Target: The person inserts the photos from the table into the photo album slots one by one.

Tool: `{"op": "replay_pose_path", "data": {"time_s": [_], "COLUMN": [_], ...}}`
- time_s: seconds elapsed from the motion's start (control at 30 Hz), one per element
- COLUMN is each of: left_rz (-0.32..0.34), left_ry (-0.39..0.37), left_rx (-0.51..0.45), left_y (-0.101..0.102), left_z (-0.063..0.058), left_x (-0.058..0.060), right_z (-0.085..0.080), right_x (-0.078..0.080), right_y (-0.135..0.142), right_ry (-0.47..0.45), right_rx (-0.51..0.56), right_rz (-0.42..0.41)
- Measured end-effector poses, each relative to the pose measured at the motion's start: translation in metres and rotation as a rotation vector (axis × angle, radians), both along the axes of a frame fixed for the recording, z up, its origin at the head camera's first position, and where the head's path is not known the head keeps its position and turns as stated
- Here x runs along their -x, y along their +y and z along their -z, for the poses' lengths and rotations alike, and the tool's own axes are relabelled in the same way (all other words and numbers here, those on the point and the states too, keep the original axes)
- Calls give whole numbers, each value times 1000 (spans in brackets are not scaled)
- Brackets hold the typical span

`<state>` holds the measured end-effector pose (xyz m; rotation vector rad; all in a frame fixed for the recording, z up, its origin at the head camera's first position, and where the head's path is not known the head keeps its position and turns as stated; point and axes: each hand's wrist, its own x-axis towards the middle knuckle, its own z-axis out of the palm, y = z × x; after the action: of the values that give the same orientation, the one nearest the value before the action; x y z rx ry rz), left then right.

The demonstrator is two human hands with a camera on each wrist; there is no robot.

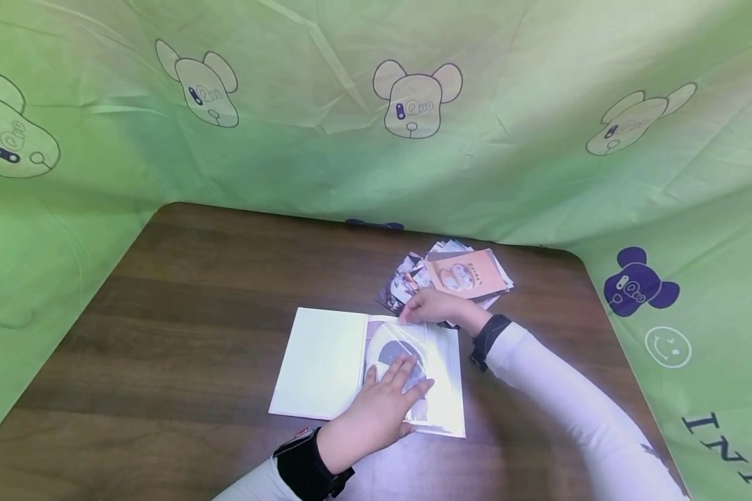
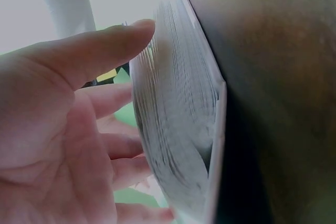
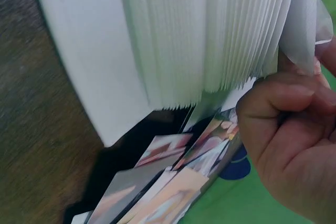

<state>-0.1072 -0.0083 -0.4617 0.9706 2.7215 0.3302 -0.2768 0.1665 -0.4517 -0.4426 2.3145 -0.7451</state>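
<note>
Right thumb and fingertips pinch the far edge of a clear sheet [image 1: 379,328] at the album's twelve o'clock, the right hand [image 1: 435,306] reaching in from four o'clock. The left hand [image 1: 382,407] lies over the same sheet, fingers straight and spread toward one o'clock, holding nothing in their grasp; its thumb rests near the edge of the page block. Beneath them, a print [image 1: 391,350] with a grey shape shows through the sheet (the left fingers hide part of it). The white album [image 1: 322,362] lies open on the table just ahead of the person, its bare cover face toward nine o'clock and its thick stack of pages toward three; the right wrist view shows those page edges fanned.

Near the album at one o'clock, a loose pile of photos [image 1: 401,282] overlaps at odd angles, an orange card [image 1: 479,275] on top. Black bands circle both wrists, and white sleeves [image 1: 570,403] run off at five and seven o'clock. A brown wooden table [image 1: 194,313] spreads all around, with a green backdrop [image 1: 313,160] (printed with big-eared animal heads) hanging at twelve and along both sides.
</note>
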Motion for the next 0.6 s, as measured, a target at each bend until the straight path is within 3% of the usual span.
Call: {"op": "replay_pose_path", "data": {"time_s": [0.17,0.4,0.5,0.6], "left_rz": [3,24,28,-34], "left_ry": [1,-13,-57,-94], "left_rx": [5,-7,-83,-196], "left_y": [1,-3,-15,-40], "left_z": [-1,-2,0,3], "left_x": [-1,-2,2,10], "right_z": [2,6,8,6], "right_x": [-2,-8,-10,-12], "right_y": [13,25,27,28], "right_ry": [-14,11,32,65], "right_rx": [24,63,79,92], "right_rz": [66,35,47,69]}}
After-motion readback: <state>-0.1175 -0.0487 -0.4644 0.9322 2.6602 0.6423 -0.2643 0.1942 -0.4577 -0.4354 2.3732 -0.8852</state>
